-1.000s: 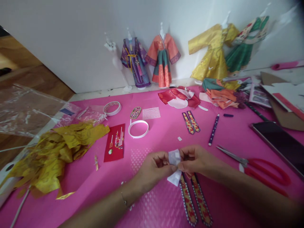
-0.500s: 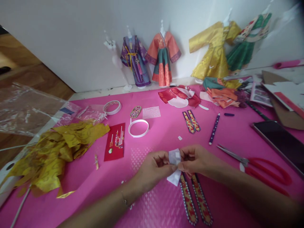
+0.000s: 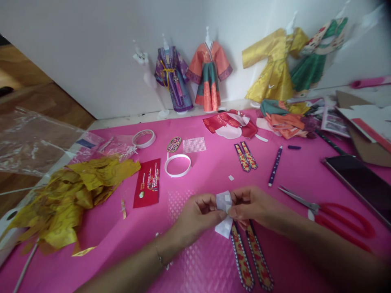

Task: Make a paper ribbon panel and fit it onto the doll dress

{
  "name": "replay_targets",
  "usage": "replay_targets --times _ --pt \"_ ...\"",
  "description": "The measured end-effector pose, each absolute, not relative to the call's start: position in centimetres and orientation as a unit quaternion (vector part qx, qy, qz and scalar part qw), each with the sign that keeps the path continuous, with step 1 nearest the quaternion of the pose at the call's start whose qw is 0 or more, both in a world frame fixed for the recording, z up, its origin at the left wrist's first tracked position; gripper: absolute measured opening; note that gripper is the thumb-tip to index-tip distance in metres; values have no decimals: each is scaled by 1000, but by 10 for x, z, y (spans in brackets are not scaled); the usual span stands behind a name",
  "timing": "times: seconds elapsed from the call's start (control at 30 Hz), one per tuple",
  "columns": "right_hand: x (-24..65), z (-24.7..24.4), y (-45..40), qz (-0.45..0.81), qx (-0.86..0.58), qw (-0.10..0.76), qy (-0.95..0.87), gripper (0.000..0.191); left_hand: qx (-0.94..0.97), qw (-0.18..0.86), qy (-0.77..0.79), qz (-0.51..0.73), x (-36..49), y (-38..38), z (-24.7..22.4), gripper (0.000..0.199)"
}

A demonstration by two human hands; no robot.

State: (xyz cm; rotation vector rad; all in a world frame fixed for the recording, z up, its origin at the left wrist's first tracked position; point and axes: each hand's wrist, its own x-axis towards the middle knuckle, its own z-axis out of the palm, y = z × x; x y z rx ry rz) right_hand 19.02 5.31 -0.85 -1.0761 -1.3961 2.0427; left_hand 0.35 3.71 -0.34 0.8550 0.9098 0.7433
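Between my hands is a small pale fabric strip [image 3: 224, 229] with white square patches of tape on it. My left hand [image 3: 195, 213] is closed, pinching its left edge between thumb and fingers. From the other side my right hand [image 3: 255, 207] pinches the strip's right edge, its thumb near one tape patch. Just below my right hand, two long patterned bands [image 3: 243, 260] with beaded edges lie on the pink mat, their upper ends partly hidden. A tiny white piece [image 3: 231, 178] lies beyond my fingertips.
Red-handled scissors [image 3: 314, 206], a purple pen [image 3: 275, 166] and a phone [image 3: 360, 183] lie to the right. Tape rolls [image 3: 178, 176], a red envelope [image 3: 154, 179] and yellow fabric scraps [image 3: 79, 187] are at left. Dressed doll forms [image 3: 209, 73] stand along the wall.
Both hands keep their pinch on the pale strip, almost still. The whole view has shifted very slightly.
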Motion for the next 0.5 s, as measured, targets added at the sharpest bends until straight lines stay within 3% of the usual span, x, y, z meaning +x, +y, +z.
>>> replay_targets --times 0.17,0.37,0.5 --pt "188 -4 53 698 -425 275 -507 23 386 734 425 364 5 38 -6 32" --pt "189 13 44 403 -429 375 -716 6 408 686 455 395 5 38 -3 29" --pt "190 10 40 281 -377 371 -801 13 427 658 471 403 5 38 -2 27"
